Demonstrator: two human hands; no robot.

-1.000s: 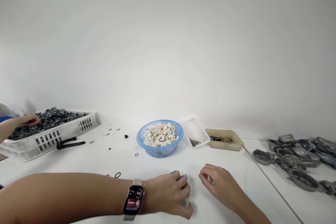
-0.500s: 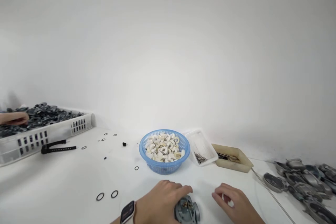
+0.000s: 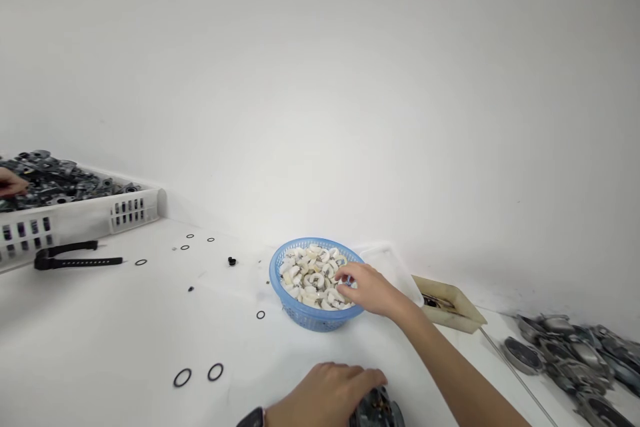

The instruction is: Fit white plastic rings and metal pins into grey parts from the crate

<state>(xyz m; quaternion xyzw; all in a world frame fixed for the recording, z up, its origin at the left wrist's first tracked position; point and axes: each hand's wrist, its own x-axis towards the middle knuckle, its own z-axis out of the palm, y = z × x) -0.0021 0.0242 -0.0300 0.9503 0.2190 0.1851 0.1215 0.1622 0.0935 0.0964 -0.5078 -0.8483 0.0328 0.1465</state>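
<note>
A metal carburetor-like part (image 3: 377, 409) sits at the bottom edge, partly cut off by the frame. My left hand (image 3: 333, 393), with a watch on its wrist, is wrapped over its left side. Over the right rim of a blue basket (image 3: 316, 321) reaches my right hand (image 3: 364, 285), its fingers curled at the white ring-shaped pieces (image 3: 315, 280) that fill the basket. Whether a piece is between those fingertips is too small to tell.
Behind my right forearm lie a white tray (image 3: 395, 270) and a beige tray (image 3: 465, 320). Metal parts (image 3: 570, 360) pile up at right. At left are black rings (image 3: 183, 377), a black watch (image 3: 80, 261), a white crate (image 3: 135, 211) and another person's hand (image 3: 11, 183).
My right hand has moved up and left, from the table to the basket's white pieces. My left hand remains on the metal part, which now appears lower and further right as the view has shifted.
</note>
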